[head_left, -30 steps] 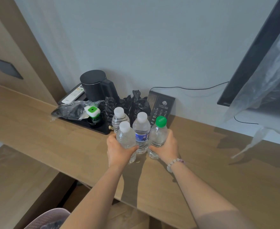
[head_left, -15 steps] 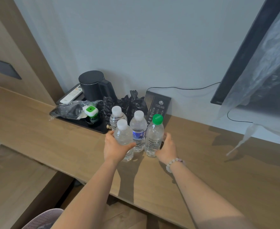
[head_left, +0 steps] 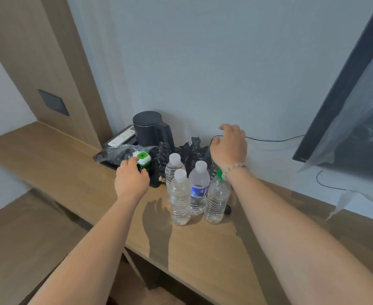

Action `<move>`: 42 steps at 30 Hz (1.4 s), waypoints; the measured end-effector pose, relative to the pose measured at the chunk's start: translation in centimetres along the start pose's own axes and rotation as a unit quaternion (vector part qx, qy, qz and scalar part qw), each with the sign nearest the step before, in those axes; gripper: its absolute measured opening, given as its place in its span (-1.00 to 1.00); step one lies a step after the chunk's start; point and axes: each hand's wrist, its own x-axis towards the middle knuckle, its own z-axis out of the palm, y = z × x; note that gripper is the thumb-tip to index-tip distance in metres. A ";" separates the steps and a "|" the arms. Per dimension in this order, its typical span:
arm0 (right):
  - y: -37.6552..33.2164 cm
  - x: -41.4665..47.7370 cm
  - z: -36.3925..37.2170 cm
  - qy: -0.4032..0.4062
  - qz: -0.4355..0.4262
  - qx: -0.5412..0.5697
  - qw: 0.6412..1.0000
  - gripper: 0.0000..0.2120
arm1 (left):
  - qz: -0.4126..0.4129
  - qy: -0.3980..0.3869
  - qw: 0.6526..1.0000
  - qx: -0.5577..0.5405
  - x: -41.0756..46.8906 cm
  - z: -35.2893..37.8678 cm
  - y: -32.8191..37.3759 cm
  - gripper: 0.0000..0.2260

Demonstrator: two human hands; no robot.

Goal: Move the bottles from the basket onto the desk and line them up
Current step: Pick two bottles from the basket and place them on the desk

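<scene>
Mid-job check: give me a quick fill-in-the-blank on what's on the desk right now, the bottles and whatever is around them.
1. The desk holds ___ water bottles, all standing upright.
2. The bottle with the blue label has a ___ cap.
3. The bracelet is on the ___ wrist.
4. The kettle behind the bottles is ___.

Missing words: four; white; right; black.
</scene>
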 end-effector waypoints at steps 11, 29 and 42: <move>-12.9 -4.8 6.4 -0.115 -0.388 -0.018 0.914 -0.72 | 0.117 0.107 0.956 0.245 0.1 -8.7 -3.3 -0.65; -33.1 -22.4 15.0 -0.259 -0.568 0.076 0.778 -0.62 | -0.182 0.093 0.940 0.273 -9.9 -19.8 -27.0 -0.57; -41.6 -34.7 25.2 -0.361 -0.576 0.053 0.732 -0.64 | -0.239 0.064 0.942 0.228 -11.4 -21.5 -44.3 -0.60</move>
